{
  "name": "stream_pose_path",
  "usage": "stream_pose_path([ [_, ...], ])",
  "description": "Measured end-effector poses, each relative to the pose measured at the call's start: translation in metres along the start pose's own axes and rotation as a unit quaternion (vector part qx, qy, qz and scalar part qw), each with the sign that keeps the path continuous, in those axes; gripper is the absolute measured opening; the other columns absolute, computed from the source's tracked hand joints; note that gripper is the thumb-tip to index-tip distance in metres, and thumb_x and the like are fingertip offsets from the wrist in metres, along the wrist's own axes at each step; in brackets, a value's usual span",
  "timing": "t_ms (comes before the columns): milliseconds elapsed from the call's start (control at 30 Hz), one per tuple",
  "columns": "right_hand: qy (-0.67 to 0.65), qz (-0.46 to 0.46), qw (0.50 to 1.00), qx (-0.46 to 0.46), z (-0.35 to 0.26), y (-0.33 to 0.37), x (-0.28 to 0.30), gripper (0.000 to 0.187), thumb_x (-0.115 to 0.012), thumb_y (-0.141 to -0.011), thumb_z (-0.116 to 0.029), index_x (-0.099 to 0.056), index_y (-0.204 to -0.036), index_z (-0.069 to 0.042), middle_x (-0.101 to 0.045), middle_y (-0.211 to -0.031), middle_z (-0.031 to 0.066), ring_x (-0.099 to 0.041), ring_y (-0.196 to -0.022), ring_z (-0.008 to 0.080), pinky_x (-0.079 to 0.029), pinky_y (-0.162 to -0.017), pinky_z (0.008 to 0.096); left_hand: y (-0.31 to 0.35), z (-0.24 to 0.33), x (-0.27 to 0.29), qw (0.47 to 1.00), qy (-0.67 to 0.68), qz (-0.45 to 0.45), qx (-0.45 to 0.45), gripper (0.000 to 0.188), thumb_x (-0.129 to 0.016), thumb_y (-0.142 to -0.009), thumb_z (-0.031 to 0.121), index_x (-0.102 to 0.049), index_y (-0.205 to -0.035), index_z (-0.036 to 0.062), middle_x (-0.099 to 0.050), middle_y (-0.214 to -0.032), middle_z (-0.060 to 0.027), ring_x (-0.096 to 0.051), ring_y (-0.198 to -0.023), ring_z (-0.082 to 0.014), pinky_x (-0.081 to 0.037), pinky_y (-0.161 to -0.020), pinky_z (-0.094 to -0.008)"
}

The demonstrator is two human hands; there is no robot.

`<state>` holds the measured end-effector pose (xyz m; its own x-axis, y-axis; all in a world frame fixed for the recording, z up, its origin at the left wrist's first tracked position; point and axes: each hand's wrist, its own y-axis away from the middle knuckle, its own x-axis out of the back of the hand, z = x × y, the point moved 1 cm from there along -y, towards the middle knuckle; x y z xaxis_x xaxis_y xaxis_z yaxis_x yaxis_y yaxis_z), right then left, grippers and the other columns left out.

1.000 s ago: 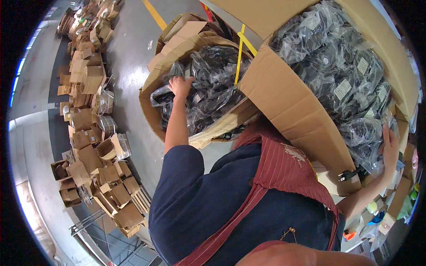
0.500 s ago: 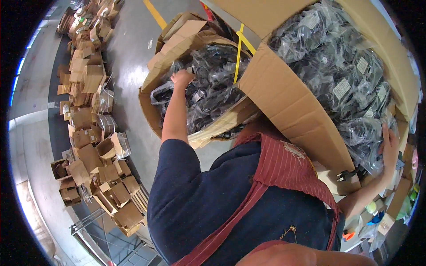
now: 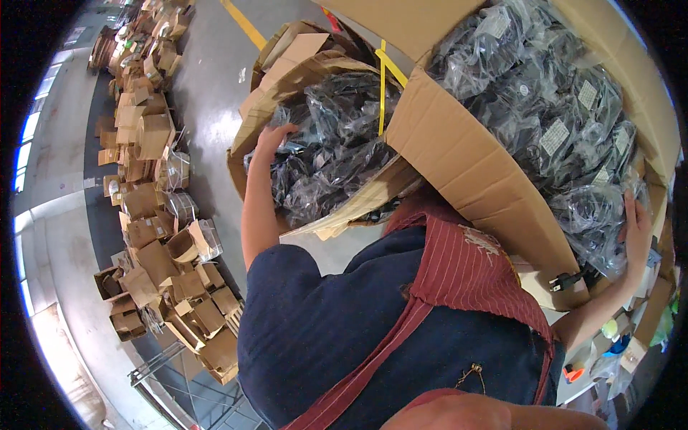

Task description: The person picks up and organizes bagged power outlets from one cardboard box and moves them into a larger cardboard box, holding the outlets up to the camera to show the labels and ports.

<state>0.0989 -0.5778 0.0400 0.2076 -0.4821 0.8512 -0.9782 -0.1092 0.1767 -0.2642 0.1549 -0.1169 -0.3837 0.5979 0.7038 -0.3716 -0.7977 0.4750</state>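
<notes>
My left hand (image 3: 275, 136) reaches up to the smaller cardboard box (image 3: 247, 118), at its left wall. It touches the bagged black cables (image 3: 337, 154) piled inside, and its fingers curl there; whether they grip anything is unclear. My right hand (image 3: 636, 233) lies flat with spread fingers on a clear bag of black cable (image 3: 591, 215) at the near right corner of the big cardboard box (image 3: 473, 168). That box is heaped with the same bags. A black plug (image 3: 562, 281) sticks out below the corner. My blue shirt and red striped apron fill the foreground.
A long row of small opened cardboard boxes (image 3: 154, 236) runs along the grey floor on the left. A yellow floor line (image 3: 244, 21) lies at the top. A yellow strap (image 3: 382, 86) crosses the smaller box. A metal rack (image 3: 165, 365) shows at lower left, and small coloured items (image 3: 616, 344) at lower right.
My left hand has shifted slightly left, from on top of the bags toward the box's left wall. The right hand stays pressed on the bag at the big box's corner.
</notes>
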Motion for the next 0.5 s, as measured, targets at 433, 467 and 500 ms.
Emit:
stream_pose_path([
  [433,-0.052,0.009,0.999,0.009,0.000,-0.001,-0.002,0.046,-0.057,-0.098,-0.047,-0.065,-0.095,-0.002,-0.045,-0.063,-0.0013,-0.041,-0.048,0.0077,-0.029,-0.046,0.0260,0.101,0.034,-0.104,0.878,-0.326,0.264,-0.231,0.043,-0.072,-0.070,0.031,-0.062,-0.096,-0.0012,-0.062,-0.109,-0.0251,-0.041,-0.124,-0.0393,-0.025,-0.101,-0.0608],
  [467,-0.052,0.006,0.999,0.017,0.000,-0.001,-0.002,0.046,-0.057,-0.098,-0.047,-0.065,-0.095,-0.002,-0.045,-0.063,-0.0013,-0.041,-0.048,0.0077,-0.029,-0.046,0.0260,0.094,0.027,-0.126,0.861,-0.335,0.309,-0.227,0.043,-0.070,-0.068,0.026,-0.061,-0.099,-0.0028,-0.062,-0.109,-0.0244,-0.041,-0.124,-0.0405,-0.025,-0.100,-0.0620],
  [500,-0.043,-0.002,0.999,0.011,0.002,-0.002,-0.001,0.046,-0.057,-0.098,-0.047,-0.065,-0.097,-0.001,-0.045,-0.065,-0.0010,-0.041,-0.048,0.0080,-0.029,-0.047,0.0260,0.093,0.025,-0.148,0.847,-0.342,0.346,-0.213,0.042,-0.069,-0.068,0.024,-0.060,-0.099,-0.0040,-0.062,-0.108,-0.0255,-0.042,-0.122,-0.0426,-0.029,-0.101,-0.0569],
])
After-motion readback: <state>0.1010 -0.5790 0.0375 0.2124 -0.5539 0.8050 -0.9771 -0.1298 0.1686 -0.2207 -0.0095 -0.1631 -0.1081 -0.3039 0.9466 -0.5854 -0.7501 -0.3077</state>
